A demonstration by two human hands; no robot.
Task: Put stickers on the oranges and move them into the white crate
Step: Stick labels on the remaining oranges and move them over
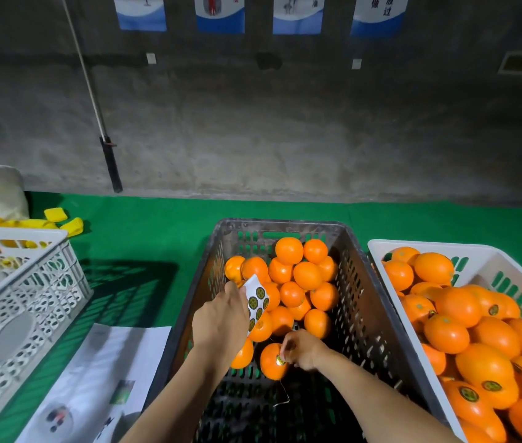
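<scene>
Right hand (301,348) apparently pinches a sticker (280,360) onto an orange (270,362); left hand (221,318) grips the sticker sheet (257,298). Next: transfer to white crate (390,282).

At frame centre a dark grey slotted crate (361,302) holds bright orange oranges (307,274), right a white crate (390,282), left a pale lattice crate (36,302), all on green cloth (144,225); the white sticker sheet (257,298) bears dark-green-and-yellow round stickers.
</scene>
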